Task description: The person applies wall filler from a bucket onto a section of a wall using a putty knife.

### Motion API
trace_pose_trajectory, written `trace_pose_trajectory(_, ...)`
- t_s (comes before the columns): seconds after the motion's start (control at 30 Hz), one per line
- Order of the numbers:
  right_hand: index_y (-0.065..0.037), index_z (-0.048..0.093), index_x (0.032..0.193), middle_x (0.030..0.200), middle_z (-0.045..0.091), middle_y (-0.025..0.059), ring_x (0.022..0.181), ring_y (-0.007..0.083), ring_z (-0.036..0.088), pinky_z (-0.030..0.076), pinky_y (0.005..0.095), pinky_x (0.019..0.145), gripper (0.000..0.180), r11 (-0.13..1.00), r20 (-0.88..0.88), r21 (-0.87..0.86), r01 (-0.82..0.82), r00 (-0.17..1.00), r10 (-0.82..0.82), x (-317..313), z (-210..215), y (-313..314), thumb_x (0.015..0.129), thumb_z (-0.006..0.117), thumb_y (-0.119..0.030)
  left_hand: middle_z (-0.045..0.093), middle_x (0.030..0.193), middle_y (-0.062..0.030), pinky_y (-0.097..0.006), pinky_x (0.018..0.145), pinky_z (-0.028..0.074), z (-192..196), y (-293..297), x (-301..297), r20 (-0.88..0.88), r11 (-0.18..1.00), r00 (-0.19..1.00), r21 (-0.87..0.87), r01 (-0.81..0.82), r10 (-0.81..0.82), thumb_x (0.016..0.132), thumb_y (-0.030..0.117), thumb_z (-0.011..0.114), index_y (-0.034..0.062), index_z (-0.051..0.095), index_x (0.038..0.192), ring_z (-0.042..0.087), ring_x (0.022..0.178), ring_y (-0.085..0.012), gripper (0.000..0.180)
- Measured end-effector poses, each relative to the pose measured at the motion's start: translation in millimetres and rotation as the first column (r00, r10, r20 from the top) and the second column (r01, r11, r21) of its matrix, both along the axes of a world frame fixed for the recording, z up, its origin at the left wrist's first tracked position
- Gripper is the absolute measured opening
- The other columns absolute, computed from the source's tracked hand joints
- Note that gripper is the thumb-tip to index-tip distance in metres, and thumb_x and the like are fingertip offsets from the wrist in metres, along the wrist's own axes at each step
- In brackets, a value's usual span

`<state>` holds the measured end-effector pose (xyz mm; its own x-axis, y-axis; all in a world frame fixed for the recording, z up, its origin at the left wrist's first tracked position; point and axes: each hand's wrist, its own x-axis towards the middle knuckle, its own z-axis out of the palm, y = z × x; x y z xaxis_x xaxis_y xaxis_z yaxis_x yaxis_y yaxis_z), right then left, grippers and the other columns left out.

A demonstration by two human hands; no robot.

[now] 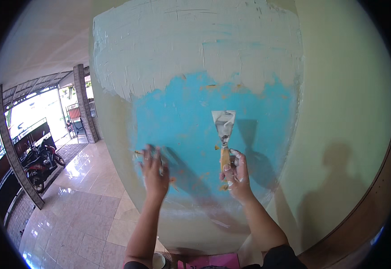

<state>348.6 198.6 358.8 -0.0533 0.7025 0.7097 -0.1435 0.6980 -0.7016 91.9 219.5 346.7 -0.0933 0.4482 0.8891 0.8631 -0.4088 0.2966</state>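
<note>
Upright in my right hand (237,175) is a putty knife (224,123) with a wooden handle. Whitish paste smears its blade, which points up in front of the wall; whether it touches the surface I cannot tell. White smudges mark the fingers around the handle. My left hand (155,172) has its fingers stretched out at the left side of a bright blue patch (186,121) on the wall, and holds nothing. Over the upper wall spreads a rough pale coat of filler (159,49), with an uneven lower edge above the blue. Several small orange-brown spots dot the blue.
A pale green wall (339,89) meets the patched one at the right. At the bottom are a white tub (158,261) and a pink flat object (213,261). Glossy floor tiles (88,201) stretch left towards pillars (85,105) and a parked motorcycle (41,163).
</note>
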Motion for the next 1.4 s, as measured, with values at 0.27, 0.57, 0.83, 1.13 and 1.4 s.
trace_pose_trajectory(0.27, 0.0, 0.043, 0.125, 0.113, 0.051, 0.0145, 0.098, 0.021, 0.058, 0.053, 0.0325, 0.081, 0.034, 0.971, 0.033, 0.214, 0.11, 0.992, -0.12, -23, -42, 15, 0.093, 0.056, -0.004, 0.067, 0.114, -0.0178, -0.037, 0.091, 0.048, 20, -60, 99, 0.326, 0.685, 0.686, -0.136, 0.715, -0.651, 0.095, 0.01, 0.059, -0.0028, 0.053, 0.13, 0.065, 0.107, -0.0265, 0.038)
trace_pose_trajectory(0.57, -0.001, 0.059, 0.114, 0.107, 0.055, 0.0175, 0.105, 0.035, 0.053, 0.045, 0.0431, 0.092, 0.028, 0.807, 0.216, 0.53, 0.259, 0.879, -0.424, -9, -2, -19, 0.087, 0.06, -0.006, 0.066, 0.101, -0.0107, -0.031, 0.085, 0.049, 35, -41, 87, 0.578, 0.41, 0.362, -0.053, 0.911, -0.731, 0.104, 0.026, 0.046, -0.0025, 0.054, 0.117, 0.064, 0.096, -0.0168, 0.032)
trace_pose_trajectory(0.83, -0.01, 0.063, 0.11, 0.129, 0.051, 0.0142, 0.118, 0.0339, 0.045, 0.037, 0.0484, 0.098, 0.024, 0.342, -0.01, 0.718, 0.606, 0.501, -0.866, 75, 48, 63, 0.087, 0.06, -0.017, 0.054, 0.076, -0.0074, -0.024, 0.054, 0.045, 124, -18, 62, 0.272, 0.714, 0.69, -0.01, 0.7, -0.671, 0.105, 0.031, 0.039, -0.003, 0.039, 0.131, 0.052, 0.058, -0.0103, 0.043)
trace_pose_trajectory(1.13, -0.015, 0.064, 0.105, 0.123, 0.055, 0.0095, 0.113, 0.0306, 0.05, 0.032, 0.0472, 0.098, 0.023, -0.011, -0.196, 0.797, 0.604, 0.241, -0.95, 100, 70, 111, 0.087, 0.056, -0.026, 0.047, 0.071, -0.0008, -0.022, 0.048, 0.041, 176, -12, 86, 0.155, 0.778, 0.764, 0.194, 0.598, -0.626, 0.102, 0.024, 0.046, 0.0072, 0.029, 0.147, 0.046, 0.058, -0.0061, 0.051)
trace_pose_trajectory(1.4, -0.015, 0.065, 0.098, 0.116, 0.058, 0.008, 0.111, 0.0307, 0.054, 0.035, 0.0463, 0.096, 0.017, 0.02, -0.229, 0.792, 0.61, 0.327, -0.917, 109, 57, 125, 0.086, 0.057, -0.025, 0.057, 0.075, -0.0056, -0.025, 0.05, 0.048, 123, 1, 88, 0.085, 0.839, 0.85, 0.239, 0.489, -0.52, 0.088, 0.003, 0.05, 0.0023, 0.028, 0.149, 0.053, 0.054, -0.01, 0.064)
